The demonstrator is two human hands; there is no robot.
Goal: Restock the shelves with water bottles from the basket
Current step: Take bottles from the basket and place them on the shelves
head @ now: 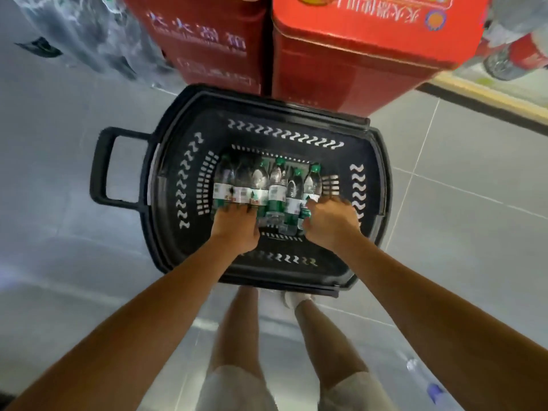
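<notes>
While both hands reach down into the basket, the bottles lie flat on its bottom in a tight row of about six, side by side across the middle. Their long axes run from the near edge to the far edge, green caps at the far end and bases toward the person. That is what the lift turns on: each hand comes in from the near edge and meets the bottles at their lower halves, not at the necks. The left hand lies over the base ends of the three bottles toward the left edge, fingertips at their labels; I cannot tell whether the fingers grip any of them or only rest on top. The right hand is curled tight at the right end of the row and appears to grip the lower part of the end bottle, whose green label shows beside the thumb. The two bottles in the middle lie between the hands, touched by neither. I judge this to be the pick-up step, with the row looking full. Red boxes stand against the far edge, and a shelf runs off to the far right, so the right hand is likely nearer to it.
</notes>
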